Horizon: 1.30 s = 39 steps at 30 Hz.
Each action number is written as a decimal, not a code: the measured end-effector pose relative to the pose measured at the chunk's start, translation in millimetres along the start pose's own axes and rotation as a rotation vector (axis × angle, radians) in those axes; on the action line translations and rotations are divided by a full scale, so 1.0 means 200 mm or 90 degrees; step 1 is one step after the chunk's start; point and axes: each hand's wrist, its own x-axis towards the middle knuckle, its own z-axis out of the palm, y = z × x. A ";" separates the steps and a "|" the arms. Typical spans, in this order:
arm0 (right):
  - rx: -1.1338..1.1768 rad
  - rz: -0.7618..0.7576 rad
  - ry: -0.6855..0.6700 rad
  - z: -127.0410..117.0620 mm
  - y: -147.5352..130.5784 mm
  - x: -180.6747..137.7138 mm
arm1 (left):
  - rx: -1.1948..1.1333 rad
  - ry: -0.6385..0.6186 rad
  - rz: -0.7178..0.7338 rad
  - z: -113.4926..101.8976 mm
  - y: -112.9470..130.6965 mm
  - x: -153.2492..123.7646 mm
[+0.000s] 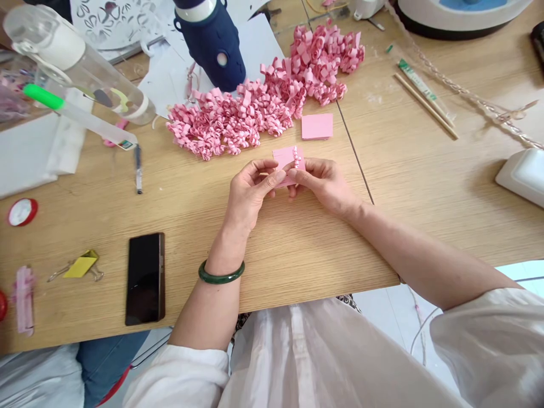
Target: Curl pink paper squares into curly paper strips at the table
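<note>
Both my hands meet over the middle of the wooden table (297, 255). My left hand (250, 190) pinches one side of a small pink paper piece (285, 157) with curled strips. My right hand (323, 181) pinches its other side, fingers pressed on a curl. A green bangle (221, 276) circles my left wrist. Just beyond lies a flat pink paper square (317, 126). Behind it spreads a large heap of curled pink paper pieces (263, 102).
A black phone (145, 277) lies at the front left beside a yellow binder clip (80, 265). A pen (138, 169), a clear bottle (76, 65), a navy flask (212, 42) and chopsticks (425, 96) lie farther back. A white box (522, 175) sits at right.
</note>
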 end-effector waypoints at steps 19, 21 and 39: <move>0.164 0.096 -0.048 -0.03 0.03 0.02 | 0.231 0.030 0.241 -0.02 0.02 -0.01; 0.189 0.132 -0.032 -0.03 0.02 0.02 | 0.289 0.068 0.285 -0.01 0.04 -0.02; 0.232 0.148 -0.011 0.00 0.00 0.00 | 0.490 0.157 0.640 0.01 -0.02 -0.03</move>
